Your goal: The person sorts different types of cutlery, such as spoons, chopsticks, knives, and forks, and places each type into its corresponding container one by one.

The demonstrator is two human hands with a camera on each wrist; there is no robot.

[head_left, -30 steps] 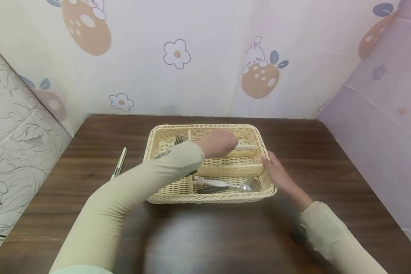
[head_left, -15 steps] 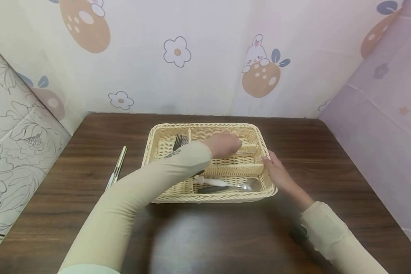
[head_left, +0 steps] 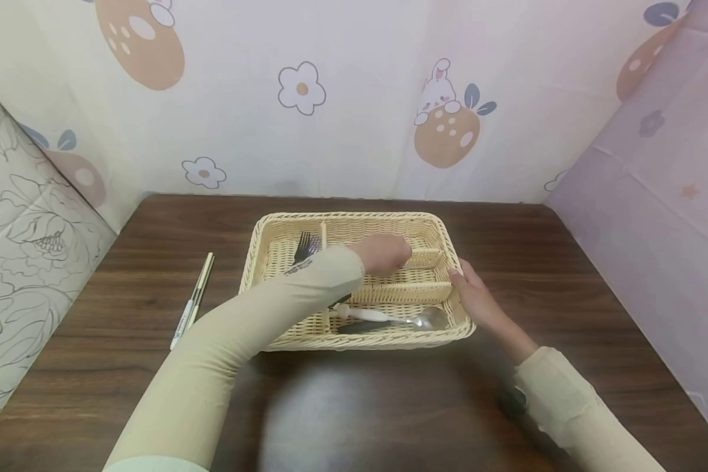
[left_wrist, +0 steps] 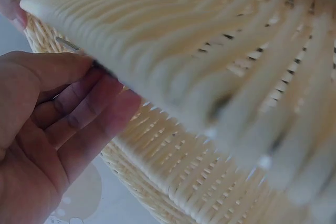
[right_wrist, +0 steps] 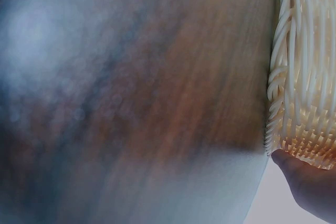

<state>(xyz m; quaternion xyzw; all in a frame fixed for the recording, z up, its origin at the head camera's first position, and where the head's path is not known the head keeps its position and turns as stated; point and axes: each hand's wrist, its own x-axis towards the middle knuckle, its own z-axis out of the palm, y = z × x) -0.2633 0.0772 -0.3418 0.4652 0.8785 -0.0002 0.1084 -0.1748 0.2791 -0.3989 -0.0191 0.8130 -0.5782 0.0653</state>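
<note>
A cream wicker cutlery basket (head_left: 366,341) with several compartments rests on the table. My left hand (head_left: 383,254) reaches into its back part, by a short divider (head_left: 423,259). In the left wrist view, the left thumb and fingers pinch a thin, dark item under a woven edge; a narrow metal end (left_wrist: 67,44) shows beyond them, and I cannot tell its kind. My right hand (head_left: 478,298) grips the basket's right end, thumb (right_wrist: 283,158) on the rim. A spoon (head_left: 432,319) with a white handle lies in the front compartment, beside a dark handle (head_left: 362,327).
A dark fork (head_left: 303,248) lies in the left compartment, partly covered by the left sleeve (head_left: 224,347). Left of the basket, a pair of chopsticks (head_left: 196,295) with white ends lies on the brown wooden table (head_left: 507,242). A patterned wall covering (head_left: 360,131) stands behind the table.
My left hand has shifted slightly right inside the basket, and the whitish thing beside it no longer shows. More of the fork and chopsticks is visible. The right hand keeps its grip.
</note>
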